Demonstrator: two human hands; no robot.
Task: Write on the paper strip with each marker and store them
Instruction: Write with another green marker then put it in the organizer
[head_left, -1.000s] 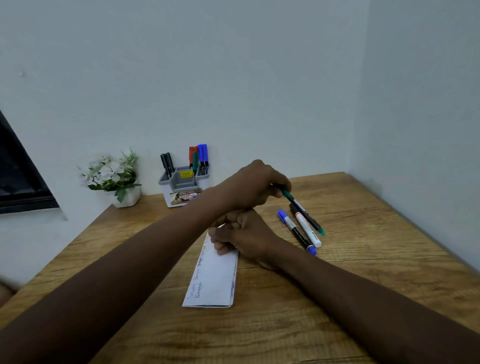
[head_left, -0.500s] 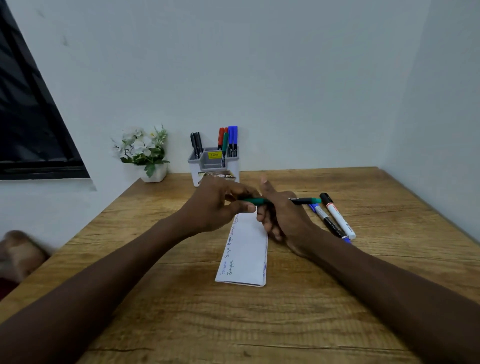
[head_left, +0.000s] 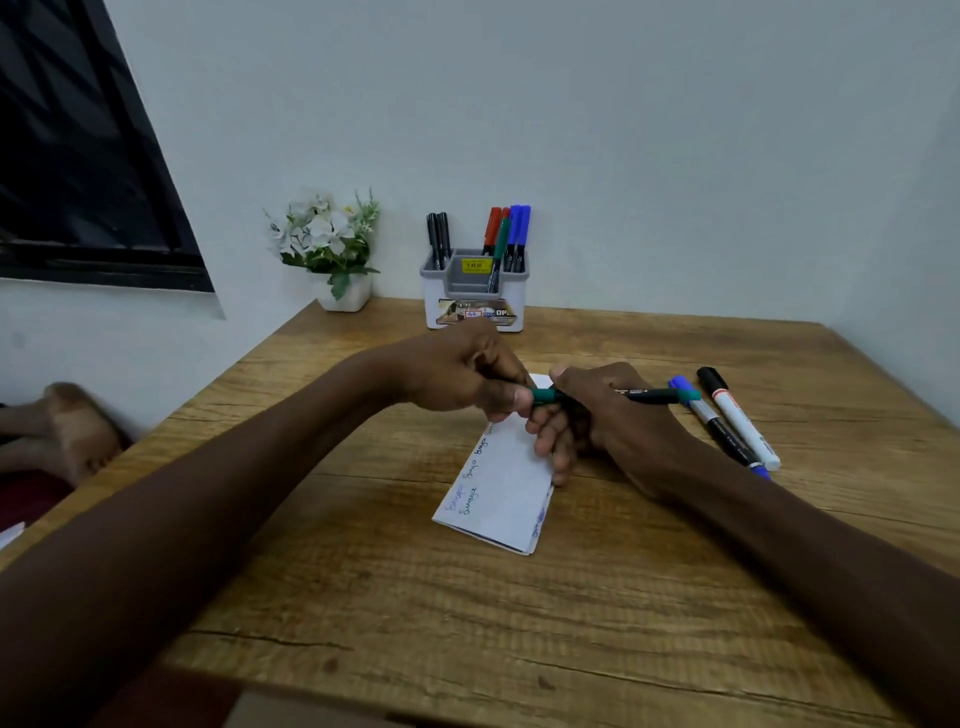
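Head view: wooden table (head_left: 467, 623) in a corner, back edge against a pale wall (head_left: 623, 130), right edge close to the side wall. Dark window (head_left: 78, 156) upper left.

Counts:
- One folded paper strip (head_left: 498, 488) at mid-table, handwriting along its left edge.
- One green marker (head_left: 654, 396), held level above the strip's far end.
- Two loose markers on the table right of the hands, side by side and touching: a blue-capped marker (head_left: 727, 439) and a white marker (head_left: 740, 421) with a black cap.
- One grey-and-white holder (head_left: 475, 296) at the back edge. It has two black markers on its left, and reds, one green and two blues on its right; the reds overlap, so their count is unclear.
- One flower pot (head_left: 332, 249) left of the holder.

Left hand (head_left: 462, 374) pinches the marker's left green end. Right hand (head_left: 613, 410) grips its barrel, lower fingers reaching down to the strip.

Bare wood runs from the strip to the near edge and on the left side.
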